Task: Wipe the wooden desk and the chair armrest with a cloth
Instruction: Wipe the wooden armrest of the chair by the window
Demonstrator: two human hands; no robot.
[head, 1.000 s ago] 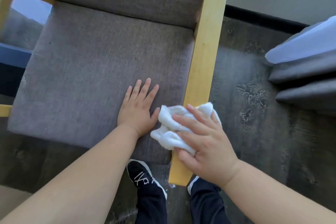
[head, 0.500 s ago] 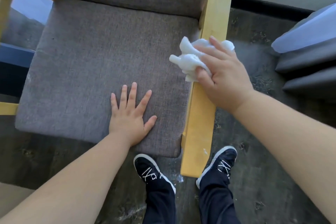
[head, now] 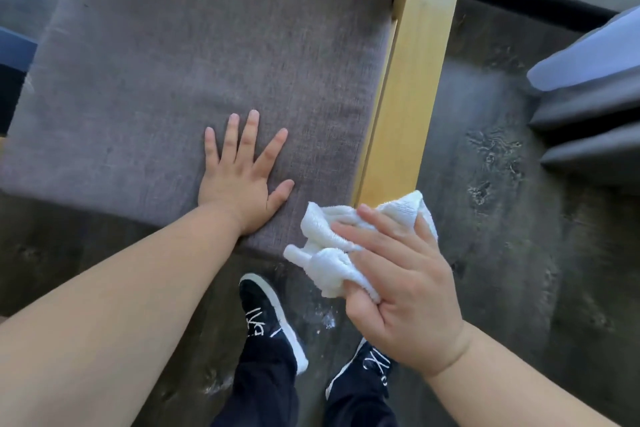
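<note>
Fingers of the right hand (head: 401, 291) clamp a crumpled white cloth (head: 332, 246) on the pale wooden armrest (head: 412, 87).

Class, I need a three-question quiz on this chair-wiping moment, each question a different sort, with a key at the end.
1. True or false: the left hand lies flat, fingers spread, on the grey seat cushion.
2. Multiple choice: the right hand holds the white cloth at which part of the wooden armrest? A) the far end by the backrest B) the near end C) the middle
3. Fill in: the person's shoes are black with ____ soles.

Key: 1 true; 2 B; 3 white.
</note>
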